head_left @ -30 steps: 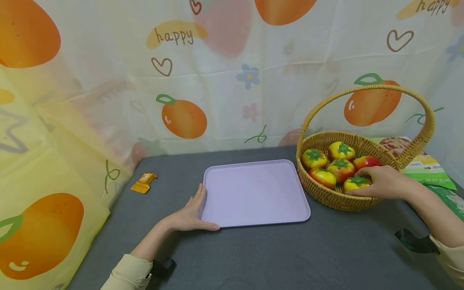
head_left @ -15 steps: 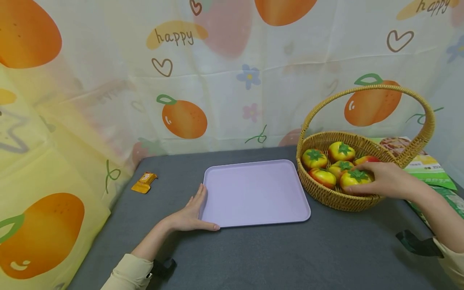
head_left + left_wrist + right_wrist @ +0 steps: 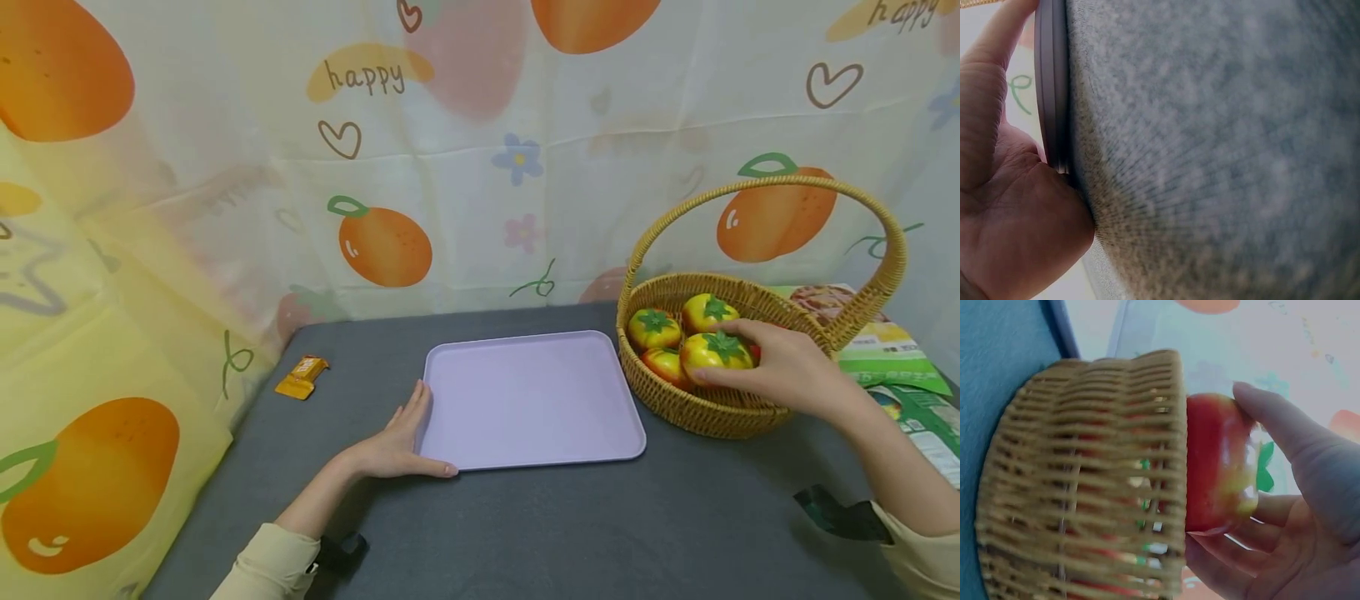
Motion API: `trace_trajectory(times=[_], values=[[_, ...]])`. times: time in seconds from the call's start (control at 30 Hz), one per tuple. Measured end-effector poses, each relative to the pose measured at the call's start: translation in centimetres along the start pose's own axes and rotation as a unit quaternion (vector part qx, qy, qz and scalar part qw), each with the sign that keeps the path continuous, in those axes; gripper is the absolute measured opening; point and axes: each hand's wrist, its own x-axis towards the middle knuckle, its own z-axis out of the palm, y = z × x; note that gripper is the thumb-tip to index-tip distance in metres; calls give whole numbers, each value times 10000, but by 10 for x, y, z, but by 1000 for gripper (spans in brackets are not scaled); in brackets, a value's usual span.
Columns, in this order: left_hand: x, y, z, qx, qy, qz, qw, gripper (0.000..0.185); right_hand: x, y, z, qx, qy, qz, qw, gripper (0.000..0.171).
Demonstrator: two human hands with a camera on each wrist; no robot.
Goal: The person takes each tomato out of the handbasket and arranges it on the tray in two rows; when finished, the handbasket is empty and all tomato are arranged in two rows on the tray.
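R hand (image 3: pixel 787 367): thumb + fingers clamped on a red-yellow fruit (image 3: pixel 712 360) w/ green leafy top, held approx. at rim height of wicker basket (image 3: pixel 693 416), on R part of table (image 3: pixel 562 529); at least 3 more fruit (image 3: pixel 654 327) in basket beside/behind it. L hand (image 3: pixel 390 443): fingers straight along L side of lilac tray (image 3: pixel 532 400), thumb apart at near L corner, touching, not gripping afaict. Step in hand looks like taking this one fruit out of basket; next move prob. calls for firm pinch + clearing rim w/o knocking neighbours. Text: backdrop cloth (image 3: pixel 465 200) reads "happy" twice; orange snack wrapper (image 3: pixel 302 377) & green packs (image 3: pixel 892 360) R of basket have print, too small to read, no brand legible
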Motion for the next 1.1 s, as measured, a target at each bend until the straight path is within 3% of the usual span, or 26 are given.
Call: trace_trajectory(times=[0.2, 0.5, 1.1], values=[[-1, -1, 0, 28, -14, -25, 10000, 128, 3, -13, 3, 212, 214, 116, 9995, 83], [-2, -2, 0, 42, 10, -64, 10000, 127, 9, -33, 12, 593, 544, -108, 9967, 75], [-3, 1, -1, 122, 4, -5, 9999, 125, 40, -89, 45, 1216, 218, -505, 9911, 73]])
